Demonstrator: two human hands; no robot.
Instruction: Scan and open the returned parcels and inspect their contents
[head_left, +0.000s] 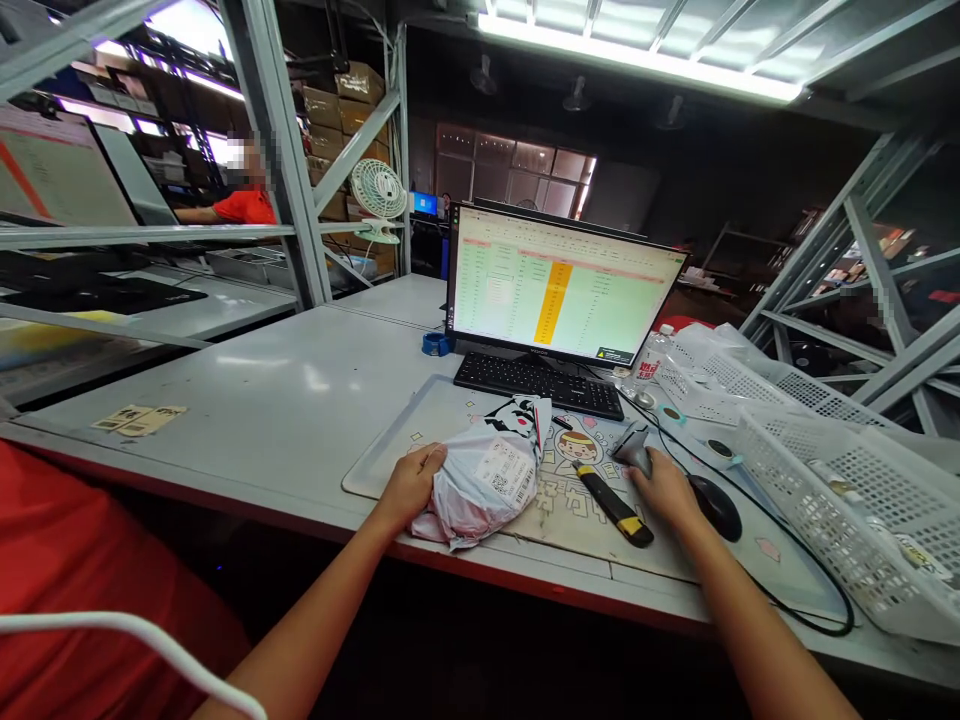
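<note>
My left hand [414, 487] grips the left side of a plastic mailer bag [469, 490], its thumb on top. The bag is pale and crinkled, with a white shipping label [506, 472] facing up and a black-and-white print at its far end. My right hand [664, 484] is closed round the handle of a grey barcode scanner [634, 450], whose head points left toward the bag. Between the two hands a black-and-yellow utility knife [613, 503] lies on the printed desk mat [390, 455]. Just right of my right hand sits a black mouse [715, 507].
Behind the mat stand a black keyboard [536, 382] and a monitor [559, 290] showing a spreadsheet. White perforated baskets [832, 520] and a bottle [654, 352] line the right side. Blue tape [435, 344] lies left of the monitor. A person in red [247, 205] sits beyond the metal frame.
</note>
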